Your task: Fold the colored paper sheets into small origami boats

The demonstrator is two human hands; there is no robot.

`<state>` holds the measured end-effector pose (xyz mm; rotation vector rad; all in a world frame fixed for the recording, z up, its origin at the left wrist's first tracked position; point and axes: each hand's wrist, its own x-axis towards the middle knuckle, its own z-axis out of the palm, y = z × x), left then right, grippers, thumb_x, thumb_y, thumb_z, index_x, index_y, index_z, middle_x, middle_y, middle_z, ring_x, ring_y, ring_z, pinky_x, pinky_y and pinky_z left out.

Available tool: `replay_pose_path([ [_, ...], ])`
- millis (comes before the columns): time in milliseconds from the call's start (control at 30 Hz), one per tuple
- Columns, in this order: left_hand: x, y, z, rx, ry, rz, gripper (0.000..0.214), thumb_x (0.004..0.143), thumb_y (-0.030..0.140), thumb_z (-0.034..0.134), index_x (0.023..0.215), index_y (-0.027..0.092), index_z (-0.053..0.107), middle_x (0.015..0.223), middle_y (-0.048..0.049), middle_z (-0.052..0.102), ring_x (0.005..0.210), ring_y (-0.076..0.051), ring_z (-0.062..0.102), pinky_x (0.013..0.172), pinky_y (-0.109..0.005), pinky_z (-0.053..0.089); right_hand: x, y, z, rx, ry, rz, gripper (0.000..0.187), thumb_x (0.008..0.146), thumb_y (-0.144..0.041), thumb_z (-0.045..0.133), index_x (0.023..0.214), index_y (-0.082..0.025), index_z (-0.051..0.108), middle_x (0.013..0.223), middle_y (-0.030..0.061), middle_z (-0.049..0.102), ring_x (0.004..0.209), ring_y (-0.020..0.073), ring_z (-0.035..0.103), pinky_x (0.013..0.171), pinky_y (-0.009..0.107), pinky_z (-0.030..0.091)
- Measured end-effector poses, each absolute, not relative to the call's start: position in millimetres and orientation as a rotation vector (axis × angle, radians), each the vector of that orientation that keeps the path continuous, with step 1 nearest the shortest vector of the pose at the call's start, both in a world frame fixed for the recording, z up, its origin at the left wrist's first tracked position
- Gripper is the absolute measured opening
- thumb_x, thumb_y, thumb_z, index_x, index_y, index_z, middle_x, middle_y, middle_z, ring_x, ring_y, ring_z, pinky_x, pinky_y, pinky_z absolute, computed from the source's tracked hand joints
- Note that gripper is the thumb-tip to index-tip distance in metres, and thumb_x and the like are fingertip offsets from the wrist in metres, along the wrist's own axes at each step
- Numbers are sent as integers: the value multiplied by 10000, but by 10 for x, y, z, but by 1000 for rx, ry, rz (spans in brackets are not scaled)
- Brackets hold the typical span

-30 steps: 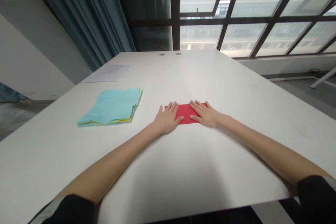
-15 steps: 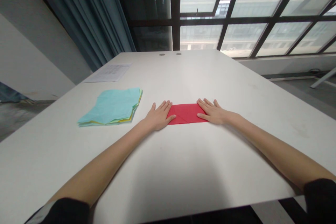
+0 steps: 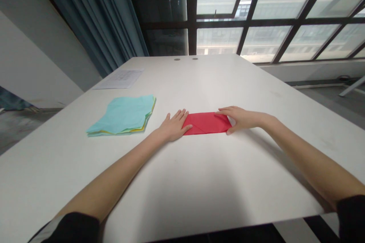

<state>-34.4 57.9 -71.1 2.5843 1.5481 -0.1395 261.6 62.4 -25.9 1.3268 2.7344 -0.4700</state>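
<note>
A folded red sheet (image 3: 207,123), cloth or soft paper, lies flat as a wide rectangle, with a slanting fold line showing on its left part. My left hand (image 3: 174,125) rests flat on its left end, fingers stretched and thumb spread along the near side. At the opposite end, my right hand (image 3: 238,117) is arched with a gap between thumb and fingers. Its fingertips touch the far right corner and its thumb is by the near right corner. Part of that end is hidden by the hand.
Left of my left hand lies a stack of light-blue, green and yellow sheets (image 3: 125,114). A printed paper (image 3: 119,78) is farther back on the white table (image 3: 196,182). Beyond the table are a blue curtain (image 3: 114,19) and windows (image 3: 219,40).
My right hand has lifted from lying flat on the sheet and shifted slightly right, arching around its right end. My left hand stays pressed on the left end.
</note>
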Motion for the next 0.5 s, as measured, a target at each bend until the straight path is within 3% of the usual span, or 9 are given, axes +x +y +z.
replay_pose_path([
  [133, -363, 594, -718, 2597, 1513, -122, 729, 880, 616, 111, 1461, 175, 102, 1524, -83, 89, 1401, -267, 96, 1080, -554, 143, 2594, 630, -218, 1254, 2812, -574, 587, 723, -404, 623, 1263, -195, 526, 1292, 110, 526, 1158, 282, 485, 964, 400, 378],
  [267, -394, 637, -743, 2611, 1467, -86, 736, 872, 631, 117, 1460, 188, 109, 1527, -80, 82, 1400, -269, 100, 1082, -551, 139, 2566, 634, -169, 1196, 2851, -667, 274, 798, -331, 528, 999, -202, 661, 1033, 63, 663, 913, 213, 598, 814, 332, 439],
  [367, -410, 666, -743, 2597, 1457, -56, 714, 878, 625, 114, 1455, 206, 146, 1528, -80, 76, 1400, -267, 102, 1084, -543, 136, 2530, 606, -128, 1225, 2859, -706, 225, 825, -311, 482, 889, -201, 668, 907, 43, 686, 791, 182, 604, 732, 304, 434],
  [500, -405, 673, -678, 2483, 1453, 34, 679, 890, 599, 72, 1446, 225, 183, 1528, -76, 100, 1396, -257, 131, 1075, -560, 142, 2490, 546, -91, 1309, 2926, -835, 243, 838, -352, 470, 886, -201, 653, 836, 30, 687, 741, 167, 595, 665, 284, 426],
])
